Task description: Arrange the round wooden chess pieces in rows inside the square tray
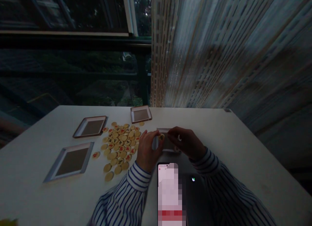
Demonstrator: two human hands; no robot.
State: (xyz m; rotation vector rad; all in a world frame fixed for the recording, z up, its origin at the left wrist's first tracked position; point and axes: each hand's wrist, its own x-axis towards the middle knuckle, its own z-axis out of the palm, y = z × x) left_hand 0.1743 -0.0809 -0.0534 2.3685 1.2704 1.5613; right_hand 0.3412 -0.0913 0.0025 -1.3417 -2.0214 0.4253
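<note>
Between the thumb and fingers of my left hand (148,149) is a round wooden Chinese chess piece (161,137), its dark character turned up. My right hand (187,142) is close beside it on the right, fingers pinched together; a pale spot shows among them, but what they hold I cannot make out. Both hands are over a shallow tray (168,150), which they partly hide. Another piece (176,149) shows at the tray's right side, below my right fingers. Left of my left hand lies a spread pile of chess pieces (120,143) with red and dark characters, some blank side up.
Three more shallow trays stand on the white table (31,200): a rimmed one (105,124) and a pale one (63,150) at left, and a small one (150,117) at the back. A lit phone (168,187) lies in front, beside a dark flat object (197,200).
</note>
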